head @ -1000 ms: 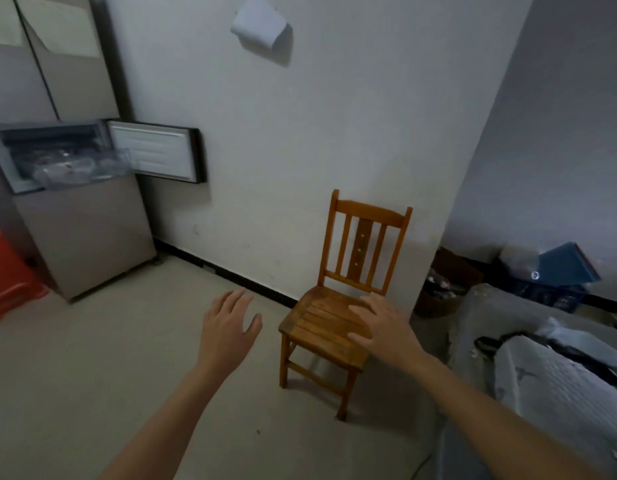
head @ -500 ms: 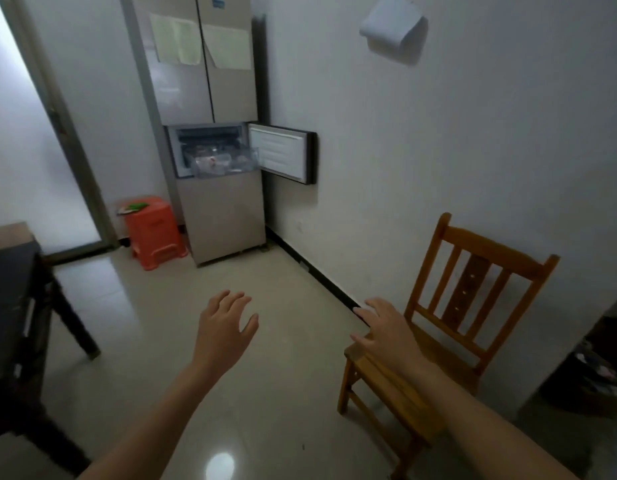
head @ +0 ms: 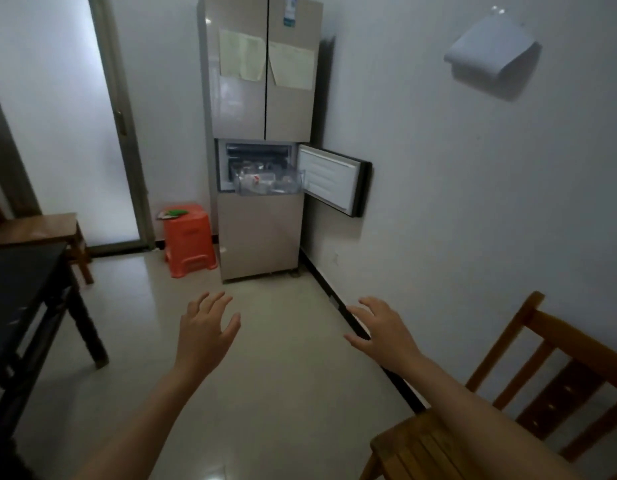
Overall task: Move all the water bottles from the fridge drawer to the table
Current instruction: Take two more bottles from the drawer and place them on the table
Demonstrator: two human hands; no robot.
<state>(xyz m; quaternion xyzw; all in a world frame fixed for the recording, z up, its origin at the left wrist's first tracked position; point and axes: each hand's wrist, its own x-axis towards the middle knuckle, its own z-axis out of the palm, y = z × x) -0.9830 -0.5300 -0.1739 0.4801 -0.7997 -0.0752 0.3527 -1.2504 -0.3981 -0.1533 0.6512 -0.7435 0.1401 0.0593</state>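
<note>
Two hands, left hand [head: 204, 329] and right hand [head: 383, 330], are held out empty with fingers spread. Head view: bottles [head: 256, 178] are seen dimly in the open drawer [head: 269, 190] of the fridge [head: 262, 98], well apart from the hands; the table [head: 19, 282] stands left. Risks judged: chair [head: 507, 393], close at right, clipped in passing; clear bottles miscounted or dropped.

A home's eating room: a fridge [head: 265, 98] is standing ahead of the left hand [head: 204, 332], a chair [head: 404, 452] (wooden) sitting beside the right hand [head: 383, 330].
</note>
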